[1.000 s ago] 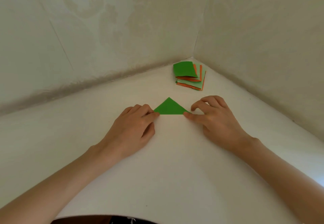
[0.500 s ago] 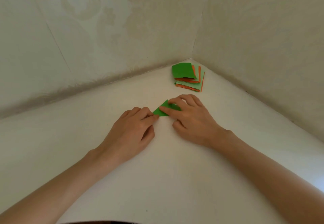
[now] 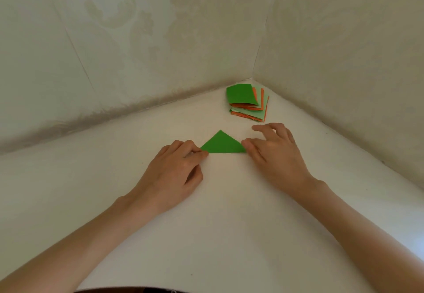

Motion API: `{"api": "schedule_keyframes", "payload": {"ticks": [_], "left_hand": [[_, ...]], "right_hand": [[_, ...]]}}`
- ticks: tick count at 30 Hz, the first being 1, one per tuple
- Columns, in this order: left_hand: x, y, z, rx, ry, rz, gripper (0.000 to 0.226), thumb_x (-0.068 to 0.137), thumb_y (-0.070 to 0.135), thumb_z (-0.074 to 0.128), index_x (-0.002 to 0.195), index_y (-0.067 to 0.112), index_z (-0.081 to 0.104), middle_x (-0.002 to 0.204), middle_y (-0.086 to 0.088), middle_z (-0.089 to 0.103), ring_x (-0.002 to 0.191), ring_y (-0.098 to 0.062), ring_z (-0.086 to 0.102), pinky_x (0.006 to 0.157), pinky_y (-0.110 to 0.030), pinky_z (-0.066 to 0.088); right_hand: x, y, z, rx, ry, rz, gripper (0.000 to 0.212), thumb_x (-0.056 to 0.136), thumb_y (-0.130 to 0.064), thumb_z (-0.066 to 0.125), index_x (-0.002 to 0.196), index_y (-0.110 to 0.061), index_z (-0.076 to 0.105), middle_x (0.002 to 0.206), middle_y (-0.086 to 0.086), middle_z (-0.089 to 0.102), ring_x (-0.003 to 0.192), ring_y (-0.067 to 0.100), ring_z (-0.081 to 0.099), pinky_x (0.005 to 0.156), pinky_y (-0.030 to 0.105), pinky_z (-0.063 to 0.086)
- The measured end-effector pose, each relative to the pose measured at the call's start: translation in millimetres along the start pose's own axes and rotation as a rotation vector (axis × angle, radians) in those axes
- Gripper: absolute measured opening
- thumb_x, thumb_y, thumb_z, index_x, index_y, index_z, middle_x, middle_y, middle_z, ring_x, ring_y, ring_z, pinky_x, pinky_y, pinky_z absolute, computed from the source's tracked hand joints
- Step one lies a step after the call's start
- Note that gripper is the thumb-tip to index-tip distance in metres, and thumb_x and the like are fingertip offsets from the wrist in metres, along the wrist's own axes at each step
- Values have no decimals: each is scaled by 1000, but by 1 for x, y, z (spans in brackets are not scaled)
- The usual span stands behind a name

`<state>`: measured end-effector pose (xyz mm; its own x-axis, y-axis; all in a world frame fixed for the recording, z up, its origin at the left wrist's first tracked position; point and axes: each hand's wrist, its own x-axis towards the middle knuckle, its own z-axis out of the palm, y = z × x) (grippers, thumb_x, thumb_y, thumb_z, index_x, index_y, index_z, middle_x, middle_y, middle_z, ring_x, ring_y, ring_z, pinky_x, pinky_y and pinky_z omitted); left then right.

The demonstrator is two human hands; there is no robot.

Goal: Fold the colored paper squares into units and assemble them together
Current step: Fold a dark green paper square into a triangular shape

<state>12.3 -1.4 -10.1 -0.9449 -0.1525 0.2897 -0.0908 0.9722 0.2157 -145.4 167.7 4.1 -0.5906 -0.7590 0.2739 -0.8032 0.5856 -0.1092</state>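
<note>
A green paper folded into a triangle (image 3: 222, 143) lies flat on the white table (image 3: 229, 223), its long edge toward me. My left hand (image 3: 174, 173) rests on the table with bent fingers, and its index fingertip presses the triangle's left corner. My right hand (image 3: 273, 152) lies palm down to the right, with a fingertip touching the right corner and the other fingers spread loosely above the table. A stack of green and orange paper squares (image 3: 249, 102) sits in the far corner.
Two patterned beige walls (image 3: 137, 40) meet behind the stack and bound the table at the back and on the right. The near table edge runs along the bottom of the view.
Half a second ago my right hand lay over the triangle near its left part. It has slid back right to the right corner, uncovering the paper. My left hand stayed on the left corner.
</note>
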Motion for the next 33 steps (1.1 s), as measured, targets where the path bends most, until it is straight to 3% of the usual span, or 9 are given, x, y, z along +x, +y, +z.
{"api": "schedule_keyframes", "payload": {"ticks": [5,9,11,15,18,22,26,29,33], "left_hand": [[-2,-2,-1,-29,-8,-33,48,86,35,31,111,13,65,112,1,52,91,-15,53,77,-26,38],[-1,-6,-3,-176,37,-141,35,92,30,41,112,11,63,129,1,40,100,-14,54,86,-30,44],[2,-12,-7,-245,97,-252,28,94,21,50,118,10,60,134,1,36,103,-14,51,90,-30,42],[7,-28,-12,-243,204,-344,31,91,22,49,118,11,57,129,-2,41,100,-20,51,92,-32,39],[8,-35,-10,-188,231,-457,31,89,18,56,119,8,53,120,-6,46,105,-25,52,86,-30,33],[10,-43,-11,-123,291,-545,22,87,13,59,107,8,57,107,-8,49,93,-27,51,78,-29,29],[10,-44,-6,-82,214,-372,17,84,19,54,96,11,64,102,-3,55,89,-25,54,77,-32,40],[11,-45,-3,-117,143,-197,36,82,31,40,98,14,68,109,-1,63,94,-22,60,81,-31,45],[8,-48,4,-104,31,-47,40,87,31,38,111,16,67,118,2,63,105,-15,58,89,-27,44]], "right_hand": [[19,-21,-1,161,-105,92,30,92,-35,55,110,-13,65,118,1,54,113,21,36,92,29,31],[27,-29,2,508,-172,244,5,84,-20,65,86,-22,60,95,-3,54,100,18,44,78,29,37],[38,-31,2,726,-154,305,19,80,-9,67,73,-22,56,78,-3,57,82,16,52,64,23,40],[84,-48,11,988,-118,337,11,83,0,64,87,-10,61,77,3,62,65,6,54,53,6,39],[124,-60,28,975,-70,358,12,86,1,58,93,-2,67,75,-2,61,70,8,55,57,4,40],[161,-67,47,1007,71,439,13,85,0,59,96,0,67,90,9,65,85,15,57,73,19,43],[173,-67,64,780,124,470,5,84,-14,63,86,-18,67,99,7,69,99,26,57,89,38,47],[169,-67,71,523,104,368,15,87,-20,61,101,-15,65,110,5,62,109,27,47,88,32,39],[159,-58,52,662,236,229,16,85,-13,64,101,-9,63,109,9,60,106,27,51,91,32,40]]}}
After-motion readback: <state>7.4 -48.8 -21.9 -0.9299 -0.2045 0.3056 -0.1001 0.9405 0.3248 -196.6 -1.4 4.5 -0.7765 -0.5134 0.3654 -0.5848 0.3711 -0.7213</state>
